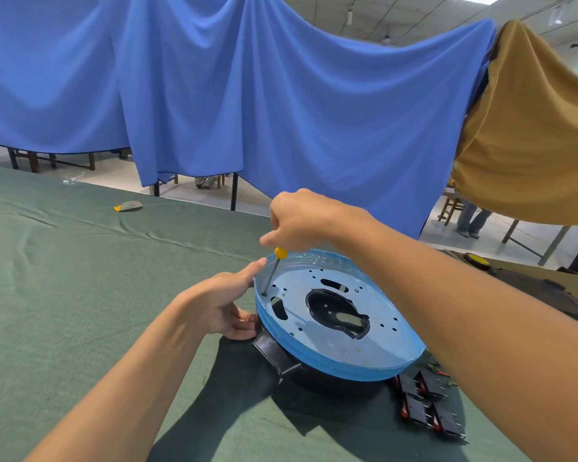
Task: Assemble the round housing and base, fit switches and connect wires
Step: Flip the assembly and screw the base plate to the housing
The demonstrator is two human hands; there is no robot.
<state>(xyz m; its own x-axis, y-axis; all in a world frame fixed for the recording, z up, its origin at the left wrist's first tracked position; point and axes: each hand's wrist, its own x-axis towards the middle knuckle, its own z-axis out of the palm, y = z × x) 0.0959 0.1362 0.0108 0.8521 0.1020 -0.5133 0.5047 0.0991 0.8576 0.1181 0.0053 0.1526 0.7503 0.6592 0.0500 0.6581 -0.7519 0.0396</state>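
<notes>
The round housing (331, 351) sits between the two hands, nearer to the left one. It is like a shallow dish with a blue film on its wall and rim. Inside it I see only a flat pale plate with many small holes, some oval slots and one large irregular opening in the middle. Through that opening the black base (331, 385) shows. The housing rests on this base, and a black handle of the base sticks out just below the left hand.

The right hand (301, 218) is above the far-left rim, with its fingers curled round the screwdriver (272, 273) with the yellow handle. The shaft goes down into the dish, and its tip stands at a hole close to the wall.

The left hand (224, 305) is relaxed and grips nothing. Its forefinger lies straight on the rim, just beside the shaft, and the other fingers rest against the wall.

Under the right forearm, near the base, several black switches (427, 405) with red parts lie together on the green cloth (80, 295). Beyond the right forearm lies a dark round part (548, 295). Far beyond the left hand there is a small grey and yellow object (129, 206). Behind the table hang a blue curtain (281, 95) and a tan cloth (531, 128).
</notes>
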